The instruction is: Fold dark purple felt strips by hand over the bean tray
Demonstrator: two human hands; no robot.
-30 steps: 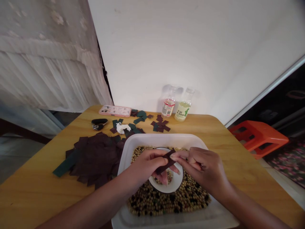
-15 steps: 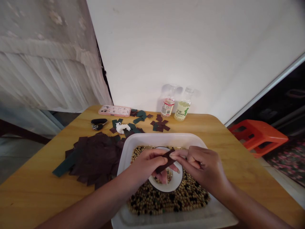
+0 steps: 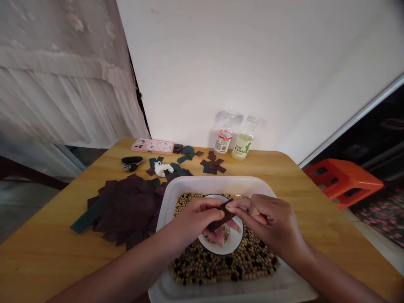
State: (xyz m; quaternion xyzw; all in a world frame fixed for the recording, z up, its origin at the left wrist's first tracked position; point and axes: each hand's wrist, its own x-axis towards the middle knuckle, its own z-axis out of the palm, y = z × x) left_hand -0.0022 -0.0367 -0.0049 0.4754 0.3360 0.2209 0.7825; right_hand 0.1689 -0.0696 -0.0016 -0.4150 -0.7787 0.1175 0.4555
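Observation:
A dark brown strip of thin material [image 3: 221, 219], fabric or paper I cannot tell, is pinched between the thumb and fingers of my left hand [image 3: 206, 215]. At the strip's upper right end, my right hand [image 3: 268, 212] closes its thumb and forefinger on the edge. Under both hands sits a white bowl with a dark rim [image 3: 234, 240], with some small beads in it. The bowl rests among pale and black beads [image 3: 217, 267] inside a white plastic tub [image 3: 176, 184].
Left of the tub lies a heap of dark brown and green pieces [image 3: 126, 206]. Behind are a pink-cased phone [image 3: 152, 146], a black key case [image 3: 131, 162], crumpled white tissue [image 3: 162, 169], small scattered pieces [image 3: 213, 164] and two bottles [image 3: 223, 141]. An orange stool [image 3: 347, 179] stands right.
Almost nothing differs. Both hands keep their grip on the brown strip over the bowl, and the view has shifted very slightly.

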